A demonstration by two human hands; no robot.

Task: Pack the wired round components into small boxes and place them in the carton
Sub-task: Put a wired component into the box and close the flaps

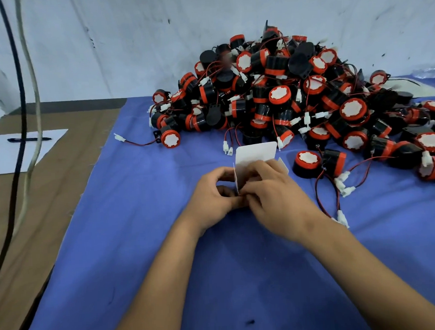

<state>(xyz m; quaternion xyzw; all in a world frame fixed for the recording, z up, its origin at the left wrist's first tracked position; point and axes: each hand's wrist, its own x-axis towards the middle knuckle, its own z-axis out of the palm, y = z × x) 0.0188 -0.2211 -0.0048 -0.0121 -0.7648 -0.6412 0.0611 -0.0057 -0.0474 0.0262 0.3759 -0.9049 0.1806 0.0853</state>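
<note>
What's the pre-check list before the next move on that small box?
1. Both hands on the small white box: ok, left hand and right hand grip it.
2. Top flap open: ok, standing up.
3. Component already inside box: cannot tell, hands cover the opening.
4. Spare component within reach: ok, a loose red-capped one lies right of the box, at the edge of the pile.
5. Box clear of stray wires: ok, nearest white connector lies apart on the blue cloth.
6. Carton ready: cannot tell, none in view.
</note>
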